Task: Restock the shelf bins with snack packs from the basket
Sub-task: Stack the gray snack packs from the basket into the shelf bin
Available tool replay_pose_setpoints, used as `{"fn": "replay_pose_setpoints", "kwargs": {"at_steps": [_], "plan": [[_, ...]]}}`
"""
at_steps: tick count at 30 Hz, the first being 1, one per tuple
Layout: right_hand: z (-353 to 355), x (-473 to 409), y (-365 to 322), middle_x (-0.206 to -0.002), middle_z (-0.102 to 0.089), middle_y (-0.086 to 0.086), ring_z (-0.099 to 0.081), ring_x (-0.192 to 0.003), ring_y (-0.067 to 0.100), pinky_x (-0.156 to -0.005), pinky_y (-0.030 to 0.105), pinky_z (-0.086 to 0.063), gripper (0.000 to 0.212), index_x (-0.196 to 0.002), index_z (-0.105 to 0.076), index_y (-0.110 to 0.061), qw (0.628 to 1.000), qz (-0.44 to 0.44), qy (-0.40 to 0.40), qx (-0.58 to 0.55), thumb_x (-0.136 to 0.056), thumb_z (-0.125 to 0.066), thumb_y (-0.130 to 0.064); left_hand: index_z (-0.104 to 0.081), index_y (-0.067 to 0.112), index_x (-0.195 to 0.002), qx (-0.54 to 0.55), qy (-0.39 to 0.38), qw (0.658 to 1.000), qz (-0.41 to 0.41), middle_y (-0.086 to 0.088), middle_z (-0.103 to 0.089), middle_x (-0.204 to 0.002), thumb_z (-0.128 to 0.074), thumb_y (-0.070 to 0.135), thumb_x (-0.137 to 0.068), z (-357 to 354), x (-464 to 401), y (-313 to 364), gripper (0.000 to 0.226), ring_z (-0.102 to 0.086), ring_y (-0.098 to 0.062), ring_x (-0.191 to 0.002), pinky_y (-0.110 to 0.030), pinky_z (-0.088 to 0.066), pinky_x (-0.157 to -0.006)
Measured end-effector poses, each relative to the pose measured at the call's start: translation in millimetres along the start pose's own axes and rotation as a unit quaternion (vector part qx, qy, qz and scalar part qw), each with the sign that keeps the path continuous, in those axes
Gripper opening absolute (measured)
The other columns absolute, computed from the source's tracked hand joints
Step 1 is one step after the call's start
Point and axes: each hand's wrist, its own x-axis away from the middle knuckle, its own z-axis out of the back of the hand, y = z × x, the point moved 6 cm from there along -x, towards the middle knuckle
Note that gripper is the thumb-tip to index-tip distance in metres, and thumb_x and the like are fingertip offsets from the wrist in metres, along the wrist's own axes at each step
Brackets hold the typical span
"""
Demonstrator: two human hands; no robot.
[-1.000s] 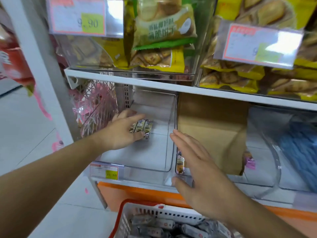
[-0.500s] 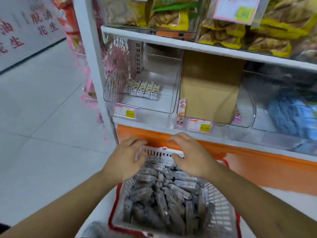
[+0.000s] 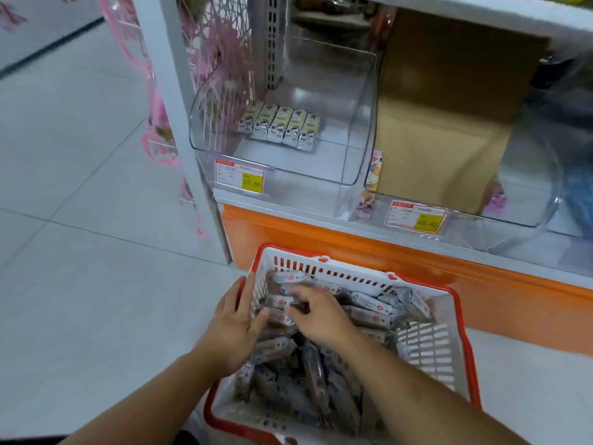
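A white basket with a red rim (image 3: 426, 345) stands on the floor below the shelf, full of grey snack packs (image 3: 369, 305). Both my hands are inside it at its far left corner. My left hand (image 3: 236, 321) lies against the basket's left wall, its straight fingers touching the packs. My right hand (image 3: 319, 316) has its fingers curled over a pack on top of the pile. Above, a clear shelf bin (image 3: 282, 176) holds a row of several packs (image 3: 282, 126) near its back left.
A brown cardboard box (image 3: 442, 130) fills the neighbouring clear bin (image 3: 526, 216), with small packs wedged beside it. Yellow price tags (image 3: 252, 181) hang on the bin fronts. An orange plinth (image 3: 401, 258) runs under the shelf. Pink netting (image 3: 154, 91) hangs on the left upright.
My hands left the shelf bin, where a row of packs now lies, and dropped into the basket. Since half a second ago they sank among the packs, the right curling onto one.
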Motion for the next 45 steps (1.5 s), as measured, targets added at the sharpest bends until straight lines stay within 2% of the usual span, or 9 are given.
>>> {"fn": "replay_pose_setpoints", "kwargs": {"at_steps": [3,6,8,16,19,22,31,38,45], "plan": [[-19.8,-16.9,5.5,-0.141,-0.048,-0.002,-0.043,-0.136,0.023,-0.112,0.042,-0.045,0.039,-0.131,-0.063,-0.039,0.998,-0.037,0.043,0.021,-0.096,-0.061,-0.056,0.016,0.047,-0.158,-0.002,0.006,1.000,-0.004,0.012,-0.001,-0.170,-0.025,0.072,-0.100,0.0,0.1,0.8,0.075,-0.006,-0.019,-0.157,-0.049,-0.018,-0.127],[-26.9,-21.8,3.0,-0.118,-0.052,-0.003,-0.059,-0.105,0.025,-0.089,0.043,-0.057,0.008,-0.093,-0.060,-0.040,0.995,-0.045,0.087,0.021,-0.093,-0.064,-0.047,0.019,0.047,-0.158,-0.019,-0.002,1.000,0.006,0.011,0.001,-0.171,-0.024,0.071,-0.101,0.2,1.2,1.5,0.075,-0.005,-0.021,-0.157,-0.049,-0.018,-0.127],[-25.5,-20.3,0.6,-0.106,-0.057,-0.003,-0.063,-0.085,0.021,-0.074,0.042,-0.060,0.014,-0.083,-0.057,-0.035,0.993,-0.048,0.104,0.017,-0.093,-0.067,-0.038,0.022,0.044,-0.158,-0.045,-0.014,0.999,0.019,0.009,0.005,-0.171,-0.022,0.070,-0.101,0.8,1.8,2.9,0.076,-0.001,-0.022,-0.157,-0.048,-0.015,-0.126],[37.3,31.5,-18.1,-0.098,-0.063,-0.003,-0.064,-0.087,0.014,-0.075,0.026,-0.053,0.035,-0.112,-0.060,-0.027,0.995,-0.051,0.058,-0.068,-0.089,-0.083,-0.013,0.009,0.036,-0.163,-0.168,-0.068,0.981,0.068,-0.005,0.014,-0.172,-0.018,0.069,-0.102,29.3,3.8,23.2,0.074,0.006,-0.035,-0.158,-0.056,-0.006,-0.125],[87.6,58.8,-48.7,-0.099,-0.063,-0.008,-0.059,-0.086,0.009,-0.076,0.024,-0.052,0.045,-0.114,-0.062,-0.028,0.998,0.016,0.030,-0.058,-0.083,-0.088,-0.009,-0.037,0.023,-0.154,-0.144,-0.043,0.988,0.022,-0.017,-0.028,-0.163,-0.032,0.049,-0.108,72.2,-2.5,66.2,0.053,-0.029,-0.037,-0.149,-0.045,-0.030,-0.118],[134.0,87.1,-81.8,-0.104,-0.065,-0.011,-0.061,-0.101,0.005,-0.085,0.028,-0.051,0.049,-0.119,-0.062,-0.030,0.996,0.074,0.029,-0.038,-0.083,-0.089,-0.011,-0.061,0.021,-0.130,-0.048,-0.034,0.996,-0.059,-0.004,-0.064,-0.131,-0.047,0.018,-0.106,120.6,-3.3,123.1,0.027,-0.062,-0.019,-0.109,-0.029,-0.049,-0.090],[188.7,136.1,-131.6,-0.110,-0.070,-0.009,-0.060,-0.123,0.005,-0.089,0.031,-0.059,0.063,-0.129,-0.060,-0.033,0.970,0.193,0.043,-0.139,-0.084,-0.082,0.005,-0.026,0.063,-0.150,0.054,-0.239,0.951,-0.188,0.019,-0.053,-0.136,-0.082,0.010,-0.087,167.4,65.7,208.6,0.099,-0.063,-0.002,-0.116,-0.031,-0.055,-0.100],[196.9,123.7,-135.6,-0.123,-0.061,-0.002,-0.071,-0.103,0.016,-0.095,0.045,-0.060,0.063,-0.131,-0.058,-0.028,0.948,0.204,0.088,-0.229,-0.085,-0.078,0.009,-0.032,0.073,-0.141,0.061,-0.133,0.966,-0.214,0.013,-0.056,-0.122,-0.091,0.017,-0.077,174.6,59.2,217.7,0.103,-0.067,-0.011,-0.093,-0.032,-0.059,-0.088],[222.0,110.3,-140.1,-0.137,-0.049,-0.017,-0.052,-0.124,-0.004,-0.099,0.011,-0.042,0.051,-0.135,-0.050,-0.035,0.944,0.220,0.244,-0.026,-0.096,-0.067,-0.008,-0.041,0.063,-0.143,0.045,-0.026,0.978,-0.201,0.022,-0.059,-0.116,-0.095,0.029,-0.070,196.6,33.3,217.0,0.097,-0.070,-0.005,-0.085,-0.021,-0.057,-0.070]]}}
